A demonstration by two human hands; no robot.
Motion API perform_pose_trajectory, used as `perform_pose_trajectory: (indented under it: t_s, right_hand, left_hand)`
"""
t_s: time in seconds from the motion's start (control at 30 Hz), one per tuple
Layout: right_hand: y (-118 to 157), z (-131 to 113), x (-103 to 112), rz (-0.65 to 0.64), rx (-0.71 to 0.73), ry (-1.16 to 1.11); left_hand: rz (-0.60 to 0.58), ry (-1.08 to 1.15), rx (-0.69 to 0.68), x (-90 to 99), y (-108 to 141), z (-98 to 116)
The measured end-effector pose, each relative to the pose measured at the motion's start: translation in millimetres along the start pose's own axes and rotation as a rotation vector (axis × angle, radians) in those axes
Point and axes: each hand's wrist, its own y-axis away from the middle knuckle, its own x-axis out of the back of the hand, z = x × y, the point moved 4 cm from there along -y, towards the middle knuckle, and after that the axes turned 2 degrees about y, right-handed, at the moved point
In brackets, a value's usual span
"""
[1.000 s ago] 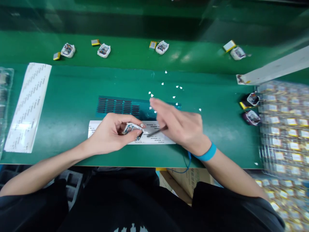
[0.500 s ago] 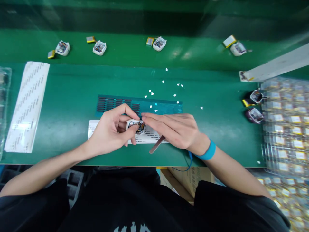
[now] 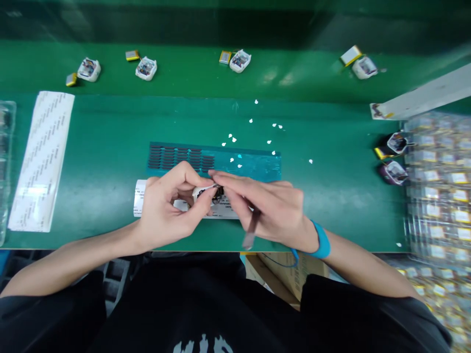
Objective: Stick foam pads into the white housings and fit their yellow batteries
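My left hand (image 3: 167,206) grips a small white device housing (image 3: 206,192) with exposed electronics, just above a white label strip (image 3: 142,198) on the green mat. My right hand (image 3: 272,206) reaches in from the right, its fingertips pressing on the top of the housing. A pair of metal tweezers (image 3: 250,230) is tucked in the right hand, its end pointing toward me over the table edge. A blue wrist strap (image 3: 321,240) circles my right wrist. Behind the hands lies a teal sheet (image 3: 253,164) carrying rows of small dark pads.
Several white housings with small batteries, such as the housing with battery (image 3: 237,60), sit along the far green belt. Two dark units (image 3: 393,157) lie at the right beside trays of batteries (image 3: 437,196). A long white liner sheet (image 3: 40,157) lies at left. White scraps (image 3: 253,130) dot the mat.
My right hand came back from the teal sheet to the housing and now presses on it, and the tweezers swung from lying across the strip to pointing at me. The left hand lifted the housing slightly.
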Motion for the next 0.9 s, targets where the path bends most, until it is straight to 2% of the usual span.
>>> perform_pose_trajectory:
  t_s: [0.17,0.27,0.4,0.47,0.53,0.6,0.67,0.8,0.9]
  right_hand:
    - [-4.1,15.2,-3.6,-0.030,-0.349,-0.296]
    - [-2.5,21.8,-7.4,-0.083,-0.475,-0.353]
    - [-7.6,27.0,3.3,-0.106,-0.474,-0.335]
    - [-10.7,29.0,17.3,-0.031,-0.398,-0.380]
    - [-8.9,31.3,34.3,0.100,-0.309,-0.320]
    - [0.4,35.0,47.6,0.209,-0.292,-0.186]
    - [15.9,41.4,53.1,0.243,-0.391,-0.170]
    - [51.6,52.2,46.3,0.144,-0.646,-0.383]
    - [70.5,56.9,40.5,0.141,-0.780,-0.428]
  left_hand:
    - [-0.091,-0.054,0.081,-0.4,0.5,-4.5]
    - [-0.135,-0.064,0.142,-1.6,1.0,-9.3]
    - [-0.145,-0.025,0.175,-1.4,-0.9,-10.4]
    - [-0.163,-0.038,0.173,-3.0,-1.4,-11.1]
    - [-0.212,-0.076,0.153,-7.3,-0.9,-13.8]
    - [-0.250,-0.129,0.144,-12.1,0.4,-19.4]
    - [-0.261,-0.179,0.155,-16.0,1.9,-25.8]
    - [-0.288,-0.224,0.157,-20.6,3.5,-31.3]
    - [-0.292,-0.240,0.145,-20.4,3.7,-30.4]
